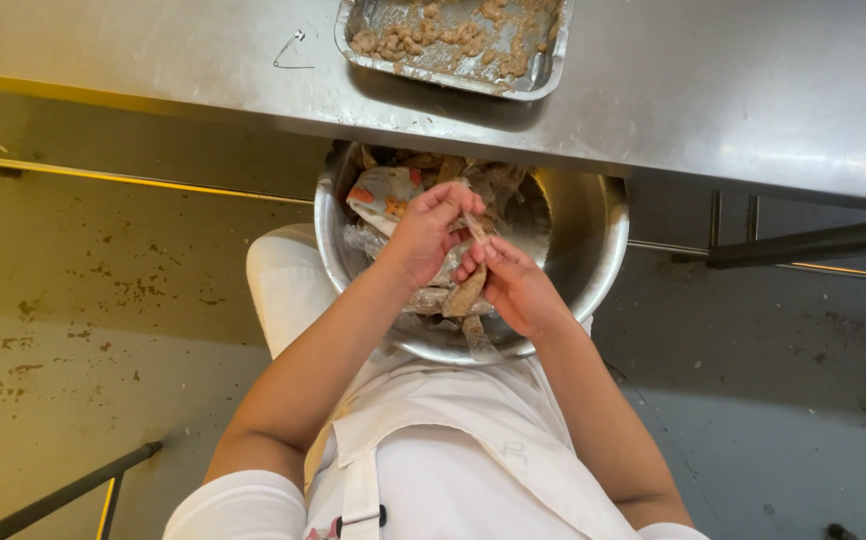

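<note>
**A:** so what's going on with the hands here? looks fiddly.

**B:** yeah, both are over a big steel bowl (593, 240) that sits on the person's lap, tucked half under the edge of the steel surface (713, 90). The left hand (423, 235) has its grip pinched together on the top end of a thin brownish strip (468, 290), fingers curled tight. The right hand (515, 288) is closed on the same strip lower down, thumb pressing against it. My guess is the two grips are set apart like that so the strip stays taut while something gets pulled or peeled off it.

**A:** and the bowl's just there for the mess?

**B:** seems so. Holding it right above the bowl means anything that drops lands inside. There's already a heap of crumpled plastic wrappers (383, 190) in there, clear with some orange and white print, plus more brown scraps.

**A:** what's up top?

**B:** a shallow metal tray (545, 72) on the surface, holding small pale brown lumps in a wet layer. It's within arm's reach straight ahead, well apart from the hands though. Person wears a white apron (453, 450); stained floor (103, 300) underneath.
</note>
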